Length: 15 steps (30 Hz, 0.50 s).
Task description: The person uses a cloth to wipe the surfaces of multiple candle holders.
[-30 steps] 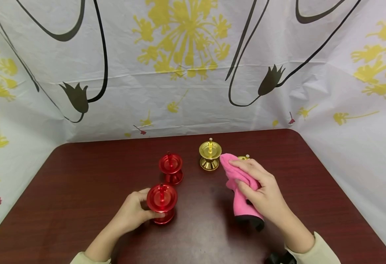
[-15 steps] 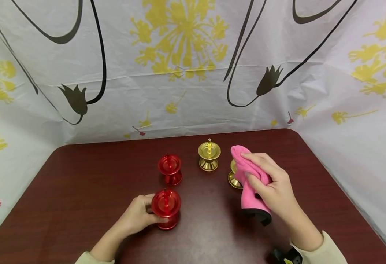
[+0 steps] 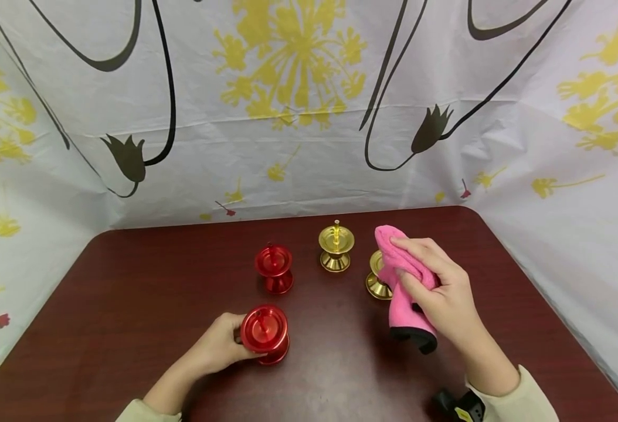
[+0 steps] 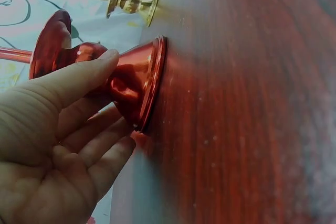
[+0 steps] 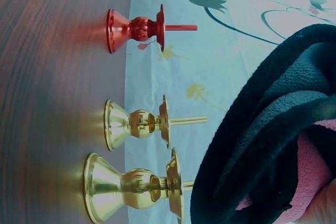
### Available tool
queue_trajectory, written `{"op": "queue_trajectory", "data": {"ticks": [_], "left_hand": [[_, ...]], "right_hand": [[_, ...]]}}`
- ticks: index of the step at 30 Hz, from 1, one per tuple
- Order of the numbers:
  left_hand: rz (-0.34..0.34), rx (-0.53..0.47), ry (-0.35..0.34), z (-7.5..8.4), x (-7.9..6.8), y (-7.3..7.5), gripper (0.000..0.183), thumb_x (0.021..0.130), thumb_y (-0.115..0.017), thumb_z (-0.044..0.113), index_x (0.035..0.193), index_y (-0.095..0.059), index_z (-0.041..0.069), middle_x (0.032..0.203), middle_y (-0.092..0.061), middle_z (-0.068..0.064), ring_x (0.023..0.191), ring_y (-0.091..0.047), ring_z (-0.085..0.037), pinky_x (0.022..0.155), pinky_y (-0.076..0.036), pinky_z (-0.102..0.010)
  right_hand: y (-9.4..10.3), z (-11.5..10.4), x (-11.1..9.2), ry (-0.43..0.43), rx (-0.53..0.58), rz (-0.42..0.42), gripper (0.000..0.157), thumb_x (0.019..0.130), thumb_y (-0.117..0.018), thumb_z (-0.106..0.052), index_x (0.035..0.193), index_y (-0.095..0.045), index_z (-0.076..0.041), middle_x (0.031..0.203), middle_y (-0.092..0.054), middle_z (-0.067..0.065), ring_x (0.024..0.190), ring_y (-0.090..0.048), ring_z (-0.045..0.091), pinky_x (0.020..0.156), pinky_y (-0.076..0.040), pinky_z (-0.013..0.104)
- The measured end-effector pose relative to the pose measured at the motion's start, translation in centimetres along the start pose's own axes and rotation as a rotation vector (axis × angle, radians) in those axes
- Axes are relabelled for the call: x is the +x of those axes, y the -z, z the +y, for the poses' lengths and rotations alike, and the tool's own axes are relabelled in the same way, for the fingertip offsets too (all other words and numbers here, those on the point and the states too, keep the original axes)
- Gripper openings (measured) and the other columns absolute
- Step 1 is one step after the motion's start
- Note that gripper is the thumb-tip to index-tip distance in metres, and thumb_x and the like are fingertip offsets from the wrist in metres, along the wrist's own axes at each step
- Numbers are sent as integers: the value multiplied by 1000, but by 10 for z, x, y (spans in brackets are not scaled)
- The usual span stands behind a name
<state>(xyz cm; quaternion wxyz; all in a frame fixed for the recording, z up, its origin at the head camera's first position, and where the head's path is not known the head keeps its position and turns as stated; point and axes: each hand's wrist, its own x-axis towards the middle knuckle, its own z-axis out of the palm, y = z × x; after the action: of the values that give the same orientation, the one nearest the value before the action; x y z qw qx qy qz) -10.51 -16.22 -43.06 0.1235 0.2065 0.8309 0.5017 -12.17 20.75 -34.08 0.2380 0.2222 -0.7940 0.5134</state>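
Observation:
My left hand (image 3: 223, 347) grips a shiny red candle holder (image 3: 264, 329) near the table's front, thumb on its stem and fingers behind. In the left wrist view this holder (image 4: 134, 82) has a flared base close to the table top; whether it touches cannot be told. A pink cloth (image 3: 405, 275) with black edging is bunched in my right hand (image 3: 441, 287), above the table. The cloth partly hides a gold candle holder (image 3: 379, 287) behind it. In the right wrist view the cloth's dark side (image 5: 262, 119) covers much of the right.
A second red candle holder (image 3: 274, 268) stands upright behind the held one. Another gold one (image 3: 336, 249) is farther back, near the middle. A patterned white sheet (image 3: 298, 158) rises behind the dark red table (image 3: 156, 275). A black device (image 3: 462, 404) sits by the right wrist.
My right hand and the cloth have moved right, uncovering part of the gold holder. My left hand has shifted the red holder slightly right and nearer, and its centre rod now leans left.

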Motion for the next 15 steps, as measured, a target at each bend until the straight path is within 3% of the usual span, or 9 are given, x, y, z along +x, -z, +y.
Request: {"op": "queue_trajectory", "data": {"ticks": [5,11,15], "left_hand": [[-4,-33,-27,0,-1,2,32,78,-83,15,107,-73,5,102,-74,-9,92,-64,1,81,-56,-20],[46,69,-85,2,-5,6,33,80,-83,23,110,-73,13,109,-73,-2,104,-63,-1,92,-53,-22],[47,55,-69,1,-9,10,31,82,-81,20,110,-73,12,112,-72,-4,108,-62,0,92,-54,-22]], "right_hand": [[3,0,3,28,10,14,47,80,-66,16,123,-69,-4,115,-64,-3,95,-59,8,68,-48,13],[6,-3,5,17,-1,28,47,81,-65,15,123,-69,-4,115,-64,-5,95,-59,8,68,-48,13],[9,-4,3,-9,-12,33,47,81,-66,14,123,-69,-5,114,-64,-7,94,-59,7,67,-49,13]]}}
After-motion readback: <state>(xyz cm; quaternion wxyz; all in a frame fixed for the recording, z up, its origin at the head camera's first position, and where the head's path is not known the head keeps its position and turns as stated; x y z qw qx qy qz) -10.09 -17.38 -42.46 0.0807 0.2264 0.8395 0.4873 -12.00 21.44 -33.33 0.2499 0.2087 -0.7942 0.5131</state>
